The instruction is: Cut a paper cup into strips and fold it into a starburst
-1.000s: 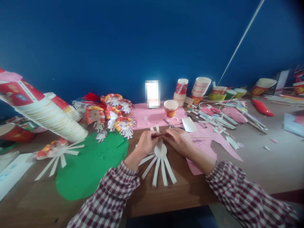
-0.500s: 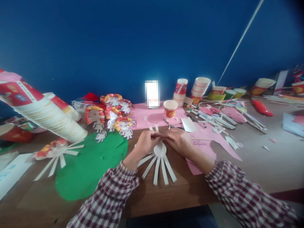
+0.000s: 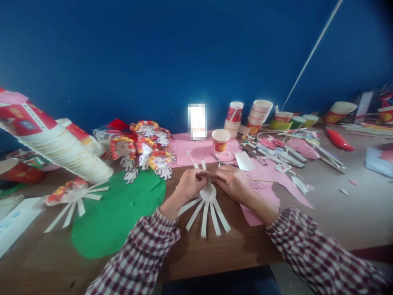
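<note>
A white paper cup cut into strips (image 3: 208, 192) lies splayed before me, its round base in the middle and several strips fanning out towards me. My left hand (image 3: 190, 183) is closed, thumb and finger pinching at a strip on the far side of the base. Against it, fingertips nearly touching, my right hand (image 3: 231, 182) pinches at the same spot. What sits exactly between the fingertips is mostly hidden. To the left, a similar cut cup (image 3: 80, 196) with a red and yellow rolled part rests by the green paper sheet (image 3: 113, 221).
A tall stack of cups (image 3: 64, 143) leans in from the left. Decorated paper figures (image 3: 147, 149) stand behind the green sheet. One red cup (image 3: 221, 141) is on pink paper (image 3: 196, 155). Pens, scissors (image 3: 217, 159) and paper scraps lie to the right, near more stacked cups (image 3: 257, 116).
The cut cup has turned and shifted slightly to the right under my hands. Both hands stay pinched together in nearly the same place.
</note>
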`<state>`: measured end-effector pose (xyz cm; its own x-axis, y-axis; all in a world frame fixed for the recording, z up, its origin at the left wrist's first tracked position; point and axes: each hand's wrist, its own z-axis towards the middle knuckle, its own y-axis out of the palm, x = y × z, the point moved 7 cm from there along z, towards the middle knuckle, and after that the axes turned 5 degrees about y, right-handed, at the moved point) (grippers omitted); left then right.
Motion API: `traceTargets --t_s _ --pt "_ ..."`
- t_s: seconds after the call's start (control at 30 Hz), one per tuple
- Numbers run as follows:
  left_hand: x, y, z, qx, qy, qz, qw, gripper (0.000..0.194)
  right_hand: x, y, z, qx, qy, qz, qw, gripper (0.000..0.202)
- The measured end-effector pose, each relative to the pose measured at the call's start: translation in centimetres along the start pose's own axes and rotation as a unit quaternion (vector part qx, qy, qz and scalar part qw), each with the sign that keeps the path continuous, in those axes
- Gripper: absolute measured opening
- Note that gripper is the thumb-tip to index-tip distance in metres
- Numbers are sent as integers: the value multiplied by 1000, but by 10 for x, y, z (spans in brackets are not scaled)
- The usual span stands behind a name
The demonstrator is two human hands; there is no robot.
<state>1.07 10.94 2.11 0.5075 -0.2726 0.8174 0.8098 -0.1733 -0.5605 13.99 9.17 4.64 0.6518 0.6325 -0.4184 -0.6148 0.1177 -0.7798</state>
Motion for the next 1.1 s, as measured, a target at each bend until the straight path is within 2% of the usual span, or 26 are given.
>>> traceTargets --t_s 0.13,0.4,0.93,1.1 --pt "-1 1 0 -13 9 1 1000 37 1 0 0 2 9 -7 1000 23" --pt "-9 4 -1 -26 -24 -47 998 28 3 2 -2 11 6 20 1000 15" --pt "0 1 1 -28 30 -18 999 30 5 0 -1 6 19 13 1000 12" --pt "-2 1 1 -32 24 -19 999 28 3 3 0 -4 16 14 1000 12"
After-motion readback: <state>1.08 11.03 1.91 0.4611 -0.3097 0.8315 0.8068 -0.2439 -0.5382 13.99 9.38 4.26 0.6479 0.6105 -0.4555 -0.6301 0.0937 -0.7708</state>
